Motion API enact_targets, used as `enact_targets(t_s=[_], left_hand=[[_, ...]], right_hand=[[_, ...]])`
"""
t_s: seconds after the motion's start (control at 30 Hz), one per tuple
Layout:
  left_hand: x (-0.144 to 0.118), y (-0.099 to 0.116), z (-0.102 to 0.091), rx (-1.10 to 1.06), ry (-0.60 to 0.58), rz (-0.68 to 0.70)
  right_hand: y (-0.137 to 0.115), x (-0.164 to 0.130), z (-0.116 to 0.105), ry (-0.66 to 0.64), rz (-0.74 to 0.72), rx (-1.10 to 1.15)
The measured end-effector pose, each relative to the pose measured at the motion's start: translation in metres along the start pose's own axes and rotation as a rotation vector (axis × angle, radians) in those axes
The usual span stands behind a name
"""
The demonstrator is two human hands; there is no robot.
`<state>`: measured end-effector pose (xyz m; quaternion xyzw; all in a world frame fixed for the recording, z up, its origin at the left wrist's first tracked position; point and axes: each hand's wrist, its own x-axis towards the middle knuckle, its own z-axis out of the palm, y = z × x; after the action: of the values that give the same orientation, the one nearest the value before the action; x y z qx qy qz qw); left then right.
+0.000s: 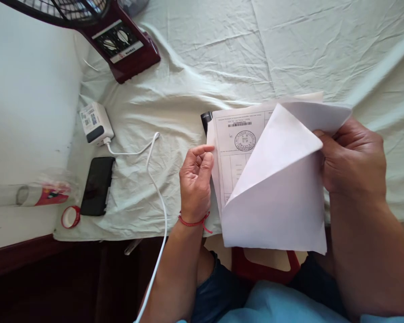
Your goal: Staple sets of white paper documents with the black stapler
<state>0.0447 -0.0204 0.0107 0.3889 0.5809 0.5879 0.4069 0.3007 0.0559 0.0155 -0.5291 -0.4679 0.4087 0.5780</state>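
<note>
Several printed paper sheets (272, 215) are held up over the table's front edge. The top sheet is folded over, its blank white back facing up. Beneath it shows a printed form (237, 154) with a barcode and a round stamp, upside down to me. My right hand (353, 157) grips the sheets at their right edge, thumb on top, other fingers mostly hidden underneath. My left hand (197, 175), a red string bracelet at its wrist, is loosely curled by the left edge. Its index fingertip meets the paper's edge; I see nothing between the fingers.
A dark red fan (131, 49) stands at the back left. Nearer lie a white power adapter (97, 123) with a white cable (160, 193), a black phone (97, 186) and a red-and-white ring (70, 217). A small black object (206, 120) shows behind the papers.
</note>
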Motion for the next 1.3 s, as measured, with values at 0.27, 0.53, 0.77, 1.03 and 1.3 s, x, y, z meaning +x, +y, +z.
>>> enact_targets(t_s=[0.27,0.53,0.77,1.03,1.3], left_hand=[[-0.002,0.000,0.005,-0.103,-0.116,-0.096],[-0.003,0.003,0.006,-0.136,-0.113,-0.130],[-0.005,0.008,0.001,-0.126,-0.175,-0.177],[-0.001,0.010,0.004,-0.106,0.047,-0.198],[0.000,0.007,0.004,-0.121,0.019,-0.165]], right_hand=[[-0.001,0.000,0.000,-0.037,0.039,0.151],[-0.010,0.001,0.007,0.003,0.204,0.253],[-0.012,0.001,0.008,0.054,0.217,0.220],[-0.009,-0.004,0.007,-0.033,0.218,0.125],[-0.012,-0.003,0.004,-0.009,0.197,-0.050]])
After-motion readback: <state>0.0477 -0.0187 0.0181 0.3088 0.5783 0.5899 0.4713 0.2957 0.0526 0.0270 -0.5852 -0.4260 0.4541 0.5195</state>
